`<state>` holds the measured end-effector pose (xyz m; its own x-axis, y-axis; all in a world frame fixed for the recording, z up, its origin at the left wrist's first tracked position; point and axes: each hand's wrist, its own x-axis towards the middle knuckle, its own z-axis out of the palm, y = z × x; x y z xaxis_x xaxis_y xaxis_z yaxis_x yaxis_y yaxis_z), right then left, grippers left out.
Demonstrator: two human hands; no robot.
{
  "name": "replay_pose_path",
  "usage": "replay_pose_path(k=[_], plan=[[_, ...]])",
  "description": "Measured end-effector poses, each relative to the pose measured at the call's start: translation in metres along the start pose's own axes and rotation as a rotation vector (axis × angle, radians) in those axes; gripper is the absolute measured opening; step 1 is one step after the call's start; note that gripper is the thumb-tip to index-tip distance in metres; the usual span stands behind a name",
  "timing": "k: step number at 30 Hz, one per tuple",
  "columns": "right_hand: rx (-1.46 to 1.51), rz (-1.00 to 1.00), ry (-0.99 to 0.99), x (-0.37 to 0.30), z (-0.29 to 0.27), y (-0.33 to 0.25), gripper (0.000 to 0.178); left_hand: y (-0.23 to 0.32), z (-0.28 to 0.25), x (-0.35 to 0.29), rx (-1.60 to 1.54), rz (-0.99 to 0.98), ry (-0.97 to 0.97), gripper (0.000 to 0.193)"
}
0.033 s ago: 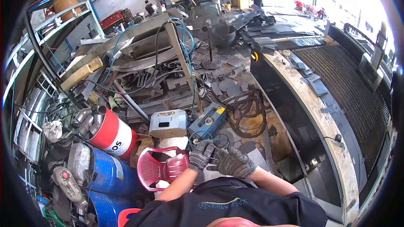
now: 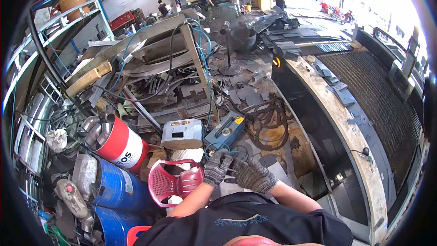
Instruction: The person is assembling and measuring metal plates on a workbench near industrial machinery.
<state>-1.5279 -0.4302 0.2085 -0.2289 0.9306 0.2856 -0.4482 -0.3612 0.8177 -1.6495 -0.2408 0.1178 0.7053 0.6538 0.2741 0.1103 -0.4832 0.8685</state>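
Yellow label (image 2: 239, 120) on blue box (image 2: 225, 131)

Grey-gloved L hand (image 2: 217, 169) + R hand (image 2: 256, 176) are rly close together, can't tell what's btwn them tbh. Blue machine (image 2: 225, 133) just past them w/ a grey box (image 2: 183, 135) beside it, red plastic chair (image 2: 193, 180) on the L, red/white drum (image 2: 126, 148) further L.

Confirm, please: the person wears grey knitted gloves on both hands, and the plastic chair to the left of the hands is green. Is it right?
Not quite: the plastic chair is red, not green, as the head view shows. It does stand left of the left hand and right hand, both in grey knitted gloves.
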Motion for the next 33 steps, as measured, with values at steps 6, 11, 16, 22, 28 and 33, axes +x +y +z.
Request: replay_pose_path(k=[6, 11, 16, 22, 28, 33], plan=[[-2.057, -0.667, 0.171, 0.046, -0.023, -0.075, 0.054, 0.027, -0.061, 0.023, 0.081, 0.099, -0.086, 0.043], [-1.73, -0.835, 0.08, 0.098, -0.033, -0.032, 0.07, 0.052, -0.083, 0.03, 0.193, 0.324, -0.647, 0.047], [-1.743, -1.059, 0.12, 0.152, -0.027, -0.023, 0.071, 0.045, -0.099, 0.043, 0.352, 0.263, -0.69, 0.058], [-1.52, -1.453, 0.046, 0.177, -0.028, -0.045, 0.057, 0.058, -0.112, 0.053, 0.387, 0.437, -0.79, 0.057], [-1.618, -1.458, 0.105, 0.168, -0.035, -0.095, 0.059, 0.044, -0.114, 0.049, 0.094, 0.473, -0.75, 0.036], [-1.584, -1.145, -0.025, 0.16, -0.027, -0.114, 0.061, 0.059, -0.112, 0.054, -0.005, 0.397, -1.01, 0.03]])
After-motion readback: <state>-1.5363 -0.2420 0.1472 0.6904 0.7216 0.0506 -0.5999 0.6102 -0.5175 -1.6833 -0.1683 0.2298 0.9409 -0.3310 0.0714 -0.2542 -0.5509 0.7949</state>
